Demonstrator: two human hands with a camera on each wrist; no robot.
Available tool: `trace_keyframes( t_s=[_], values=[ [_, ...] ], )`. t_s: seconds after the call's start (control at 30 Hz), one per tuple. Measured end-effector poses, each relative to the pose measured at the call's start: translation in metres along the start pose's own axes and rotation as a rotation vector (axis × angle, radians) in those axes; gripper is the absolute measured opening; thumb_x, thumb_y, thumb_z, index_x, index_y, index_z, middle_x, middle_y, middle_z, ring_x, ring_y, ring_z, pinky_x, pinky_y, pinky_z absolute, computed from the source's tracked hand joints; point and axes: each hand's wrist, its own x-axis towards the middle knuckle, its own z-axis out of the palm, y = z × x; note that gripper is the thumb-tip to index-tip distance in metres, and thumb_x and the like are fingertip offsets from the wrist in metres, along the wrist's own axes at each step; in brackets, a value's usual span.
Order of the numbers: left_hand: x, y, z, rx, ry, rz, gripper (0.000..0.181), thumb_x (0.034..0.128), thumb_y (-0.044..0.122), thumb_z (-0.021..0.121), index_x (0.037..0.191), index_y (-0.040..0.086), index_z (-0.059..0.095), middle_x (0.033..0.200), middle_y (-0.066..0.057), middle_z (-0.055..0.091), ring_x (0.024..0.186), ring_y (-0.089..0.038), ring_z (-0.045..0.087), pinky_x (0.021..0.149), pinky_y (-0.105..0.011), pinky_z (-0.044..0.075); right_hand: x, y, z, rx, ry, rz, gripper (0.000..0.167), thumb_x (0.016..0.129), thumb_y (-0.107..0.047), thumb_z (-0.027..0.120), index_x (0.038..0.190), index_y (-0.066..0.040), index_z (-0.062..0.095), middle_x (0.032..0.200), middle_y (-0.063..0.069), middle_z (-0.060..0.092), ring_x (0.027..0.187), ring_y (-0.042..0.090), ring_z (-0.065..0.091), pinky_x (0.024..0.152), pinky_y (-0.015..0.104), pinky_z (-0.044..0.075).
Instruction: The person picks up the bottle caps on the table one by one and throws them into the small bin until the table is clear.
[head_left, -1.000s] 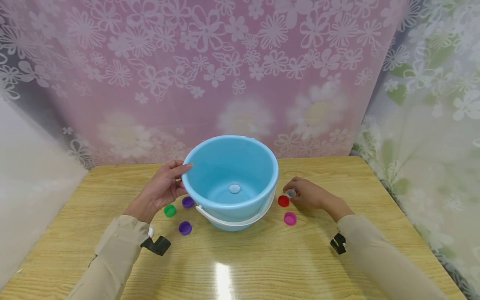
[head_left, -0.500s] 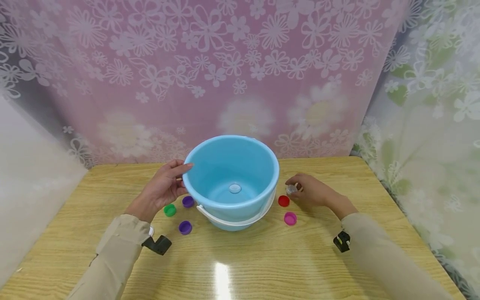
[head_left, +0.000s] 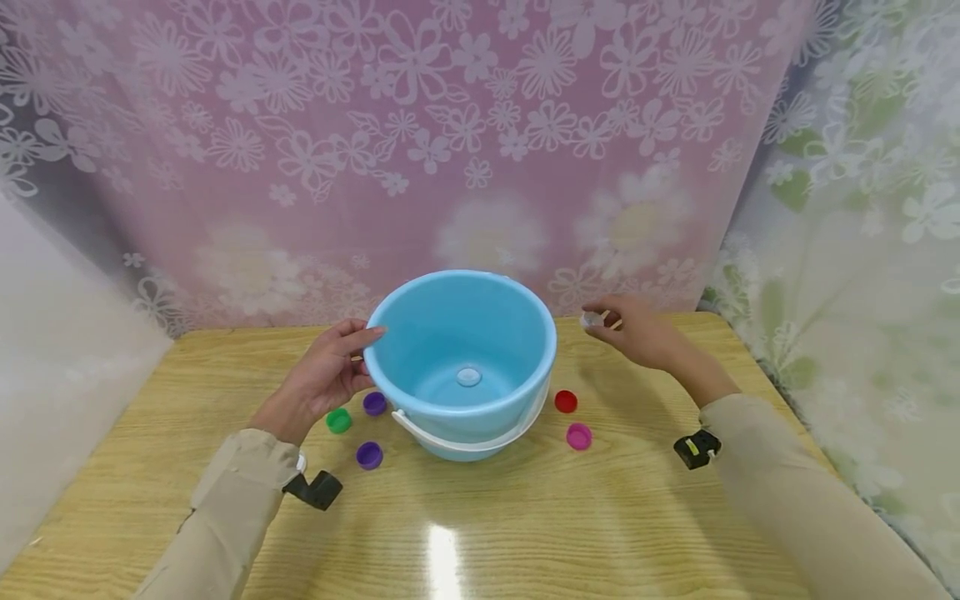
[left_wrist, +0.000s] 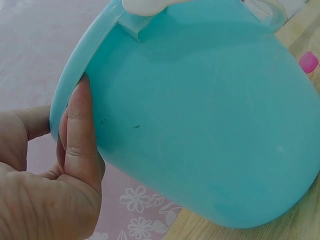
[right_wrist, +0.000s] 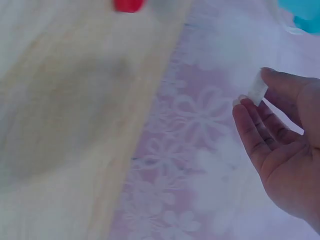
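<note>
A light blue bucket (head_left: pixel 461 308) stands on the table in the head view, its white handle (head_left: pixel 468 446) hanging down at the front. My left hand (head_left: pixel 330 379) grips the bucket's left rim, thumb over the edge and fingers against the outer wall (left_wrist: pixel 200 125). Right of the bucket, my right hand (head_left: pixel 637 333) is raised above the table. It pinches a small whitish bottle cap (head_left: pixel 592 319) between thumb and fingertips; the right wrist view shows this cap (right_wrist: pixel 258 91) edge-on. On the bucket's floor is a pale round disc (head_left: pixel 468 377).
A red cap (head_left: pixel 566 401) and a pink cap (head_left: pixel 579 436) lie right of the bucket. On its left are a green cap (head_left: pixel 339 420) and two purple caps, one nearer (head_left: pixel 369 455). A white item (head_left: pixel 302 462) is mostly hidden by the left sleeve. A flowered curtain (head_left: pixel 480 167) hangs behind.
My right hand has lifted the whitish cap off the table beside the red cap and carried it up and away. My left hand and the bucket have stayed put.
</note>
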Motion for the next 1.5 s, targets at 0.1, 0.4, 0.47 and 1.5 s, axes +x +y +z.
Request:
trace_keyframes(
  t_s=[0.1,0.4,0.47,1.5],
  values=[
    [0.000,0.000,0.000,-0.003,-0.004,0.002,0.025,0.0961,0.017,0.060,0.107,0.006,0.041,0.080,-0.009,0.056,0.052,-0.013,0.060,0.053,-0.025,0.057,0.002,-0.010,-0.010,0.019,0.048,0.001,0.042,0.097,-0.020,0.059,0.133,0.000,0.052,0.128,0.020,0.050,0.102,0.034,0.055,0.083,0.049,0.051],
    [0.001,-0.001,0.000,0.017,0.005,-0.001,0.024,0.0968,0.017,0.059,0.107,0.005,0.041,0.079,-0.008,0.055,0.050,-0.012,0.058,0.053,-0.024,0.057,0.011,-0.039,-0.022,0.089,0.181,-0.069,0.042,0.095,-0.026,0.061,0.132,-0.006,0.056,0.125,0.011,0.052,0.100,0.026,0.055,0.089,0.045,0.051],
    [0.000,0.000,0.000,0.023,0.007,-0.001,0.025,0.0967,0.018,0.059,0.108,0.005,0.041,0.079,-0.008,0.055,0.050,-0.012,0.057,0.053,-0.024,0.057,0.013,-0.048,-0.022,0.088,0.203,-0.073,0.042,0.095,-0.029,0.062,0.131,-0.009,0.057,0.124,0.009,0.052,0.100,0.023,0.056,0.090,0.043,0.051],
    [0.000,-0.002,-0.001,0.021,0.002,0.013,0.025,0.0971,0.017,0.058,0.109,0.005,0.041,0.078,-0.008,0.055,0.051,-0.013,0.060,0.053,-0.025,0.057,0.051,-0.132,0.031,0.058,0.039,-0.324,0.035,0.094,-0.029,0.063,0.124,-0.012,0.063,0.110,0.000,0.057,0.092,0.015,0.058,0.081,0.028,0.051]
  ],
)
